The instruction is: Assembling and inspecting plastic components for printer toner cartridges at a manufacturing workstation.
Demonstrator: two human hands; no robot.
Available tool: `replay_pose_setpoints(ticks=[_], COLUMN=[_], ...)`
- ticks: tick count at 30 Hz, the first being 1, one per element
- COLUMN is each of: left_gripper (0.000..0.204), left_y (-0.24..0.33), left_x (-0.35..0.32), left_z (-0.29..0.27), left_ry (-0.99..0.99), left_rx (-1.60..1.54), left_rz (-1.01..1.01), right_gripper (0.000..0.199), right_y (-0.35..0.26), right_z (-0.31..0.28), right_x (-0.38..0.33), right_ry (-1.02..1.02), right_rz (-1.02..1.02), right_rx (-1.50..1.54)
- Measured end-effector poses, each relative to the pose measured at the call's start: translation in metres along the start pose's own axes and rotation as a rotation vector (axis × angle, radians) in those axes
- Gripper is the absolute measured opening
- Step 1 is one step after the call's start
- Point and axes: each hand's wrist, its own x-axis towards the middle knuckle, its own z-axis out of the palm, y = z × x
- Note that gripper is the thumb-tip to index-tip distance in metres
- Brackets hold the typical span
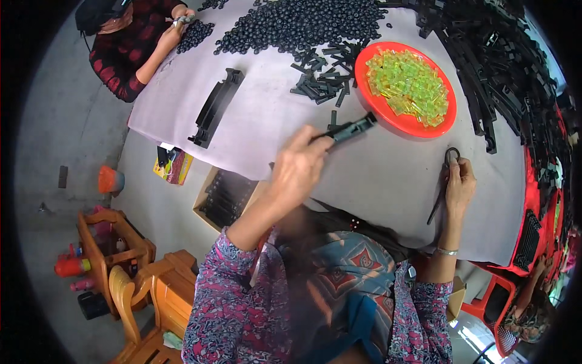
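Grey table (376, 182) first: left hand (300, 167) pinches a black plastic bar (351, 128) near centre, pointing at the red tray (370, 97) of yellow-green bits at 1 o'clock. Right hand (459, 185) grips scissors (445, 176). Black rod pile (321, 76) at 12 looks mostly untouched.

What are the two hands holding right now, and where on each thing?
Left hand grips a black plastic bar by its near end; right hand holds dark scissors near the handle loop.
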Motion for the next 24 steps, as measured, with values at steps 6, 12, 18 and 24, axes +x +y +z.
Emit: replay_pose_setpoints(ticks=[6,12,18,24], left_gripper=[0.024,0.024,0.021,0.025], left_y=[-0.035,-0.069,-0.110,-0.134], left_x=[0.008,0.009,0.001,-0.001], left_z=[-0.013,-0.028,-0.055,-0.070], left_ry=[0.126,0.271,0.329,0.329], left_rx=[0.160,0.329,0.546,0.645], left_rz=[-0.082,-0.205,-0.282,-0.228], right_gripper=[0.025,0.027,0.026,0.023], right_y=[0.010,0.016,0.014,0.008], right_z=[-0.001,0.000,-0.001,-0.002], right_x=[0.003,-0.001,-0.003,-0.005], right_ry=[0.060,0.156,0.117,0.111], right_rz=[-0.015,-0.108,-0.150,-0.132], right_rx=[-0.209,-0.186,-0.251,-0.179])
